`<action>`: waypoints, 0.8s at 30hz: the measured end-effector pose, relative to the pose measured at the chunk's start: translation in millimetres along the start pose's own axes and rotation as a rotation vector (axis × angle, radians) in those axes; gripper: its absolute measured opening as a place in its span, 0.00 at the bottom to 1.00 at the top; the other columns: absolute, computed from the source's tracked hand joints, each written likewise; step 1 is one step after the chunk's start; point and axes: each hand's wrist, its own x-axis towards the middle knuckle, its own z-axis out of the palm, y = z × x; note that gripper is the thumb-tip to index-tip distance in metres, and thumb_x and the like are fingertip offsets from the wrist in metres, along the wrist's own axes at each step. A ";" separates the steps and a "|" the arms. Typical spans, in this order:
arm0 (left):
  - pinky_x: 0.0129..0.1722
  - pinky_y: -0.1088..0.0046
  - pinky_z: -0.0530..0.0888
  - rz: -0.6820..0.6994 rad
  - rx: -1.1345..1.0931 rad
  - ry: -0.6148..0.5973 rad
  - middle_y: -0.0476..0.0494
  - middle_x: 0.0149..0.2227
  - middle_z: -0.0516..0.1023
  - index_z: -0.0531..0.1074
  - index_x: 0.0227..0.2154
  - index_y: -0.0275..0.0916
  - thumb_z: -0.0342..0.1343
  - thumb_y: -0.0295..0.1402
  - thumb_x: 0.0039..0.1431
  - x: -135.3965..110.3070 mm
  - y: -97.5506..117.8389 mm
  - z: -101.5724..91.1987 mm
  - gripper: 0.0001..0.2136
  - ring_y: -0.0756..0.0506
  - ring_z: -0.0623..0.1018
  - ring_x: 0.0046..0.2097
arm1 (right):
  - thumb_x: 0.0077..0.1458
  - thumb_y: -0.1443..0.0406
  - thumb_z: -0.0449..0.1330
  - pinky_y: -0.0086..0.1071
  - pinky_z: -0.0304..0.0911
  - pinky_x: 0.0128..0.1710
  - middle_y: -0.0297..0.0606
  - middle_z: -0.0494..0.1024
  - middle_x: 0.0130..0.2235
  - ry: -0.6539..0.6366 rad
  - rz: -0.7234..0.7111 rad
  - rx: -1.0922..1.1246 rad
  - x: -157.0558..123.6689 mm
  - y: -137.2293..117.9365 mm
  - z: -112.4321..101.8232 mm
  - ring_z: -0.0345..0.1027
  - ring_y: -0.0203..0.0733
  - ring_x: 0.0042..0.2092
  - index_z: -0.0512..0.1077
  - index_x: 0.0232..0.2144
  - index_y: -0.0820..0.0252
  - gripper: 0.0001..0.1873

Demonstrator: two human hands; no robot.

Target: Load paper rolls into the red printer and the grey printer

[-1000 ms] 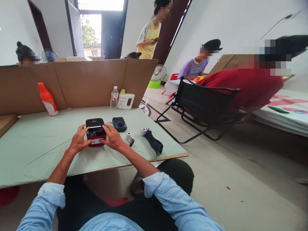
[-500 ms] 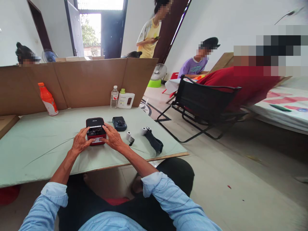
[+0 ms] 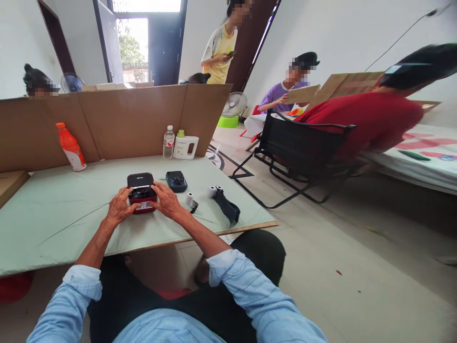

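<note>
A small red and black receipt printer [image 3: 142,182] rests on the table in front of me, its black lid at the back seemingly raised. My left hand [image 3: 120,206] grips its left side, thumb across the front. On the opposite side my right hand [image 3: 167,200] has its fingers on the edge and its thumb at the front. Just beyond the right hand lies a second, dark blue portable printer [image 3: 176,181]. A white paper roll [image 3: 189,198] with a small black piece sits nearby. Further right are more small white rolls [image 3: 215,190] beside a black strap-like item [image 3: 227,208].
An orange bottle [image 3: 71,146], a clear water bottle [image 3: 169,143] and a white jug [image 3: 186,146] stand along the cardboard screen [image 3: 132,119]. A thin cable or line crosses the left of the table. A black folding chair [image 3: 303,147] with a seated person is on the right.
Both hands stay on the red printer with almost no movement. My view has shifted slightly. At the far table, a person in purple now holds up a piece of cardboard.
</note>
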 end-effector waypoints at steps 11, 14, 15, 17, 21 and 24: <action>0.66 0.52 0.73 0.005 -0.159 -0.026 0.32 0.69 0.71 0.60 0.71 0.42 0.69 0.41 0.56 -5.0 -6.7 16.0 0.41 0.33 0.74 0.68 | 0.61 0.59 0.67 0.52 0.71 0.60 0.48 0.74 0.66 -0.026 0.249 0.325 -18.7 -0.5 29.5 0.73 0.57 0.62 0.51 0.76 0.52 0.48; 0.68 0.54 0.72 -0.019 -0.185 -0.019 0.33 0.70 0.69 0.58 0.72 0.41 0.69 0.38 0.56 -7.2 -0.6 21.5 0.43 0.33 0.72 0.70 | 0.60 0.59 0.67 0.50 0.71 0.58 0.47 0.76 0.64 -0.037 0.259 0.385 -22.2 -0.4 30.7 0.75 0.56 0.60 0.52 0.75 0.51 0.46; 0.68 0.54 0.71 -0.031 -0.187 -0.013 0.33 0.71 0.69 0.57 0.73 0.41 0.68 0.37 0.56 -7.9 1.5 23.4 0.43 0.34 0.71 0.70 | 0.60 0.59 0.66 0.50 0.71 0.58 0.47 0.77 0.64 -0.036 0.261 0.389 -23.2 -0.3 30.5 0.75 0.56 0.60 0.53 0.75 0.51 0.46; 0.69 0.54 0.71 -0.053 -0.191 -0.005 0.32 0.71 0.67 0.57 0.73 0.40 0.67 0.35 0.58 -9.5 4.7 26.4 0.42 0.34 0.70 0.71 | 0.61 0.59 0.66 0.50 0.72 0.57 0.47 0.78 0.62 -0.035 0.262 0.377 -24.2 -0.2 29.8 0.76 0.56 0.58 0.53 0.75 0.51 0.45; 0.69 0.53 0.70 -0.075 -0.207 0.019 0.31 0.72 0.67 0.57 0.73 0.39 0.64 0.35 0.59 -15.3 0.5 19.3 0.40 0.33 0.71 0.71 | 0.61 0.58 0.66 0.51 0.71 0.58 0.49 0.76 0.63 -0.033 0.221 0.341 -15.9 -8.2 31.8 0.74 0.57 0.59 0.54 0.74 0.52 0.44; 0.69 0.53 0.70 -0.099 -0.196 0.072 0.31 0.71 0.67 0.57 0.72 0.39 0.64 0.36 0.58 -23.6 -17.3 -5.6 0.40 0.33 0.71 0.70 | 0.62 0.58 0.67 0.50 0.68 0.60 0.51 0.74 0.66 -0.054 0.158 0.361 4.3 -31.7 41.9 0.72 0.58 0.62 0.53 0.74 0.55 0.45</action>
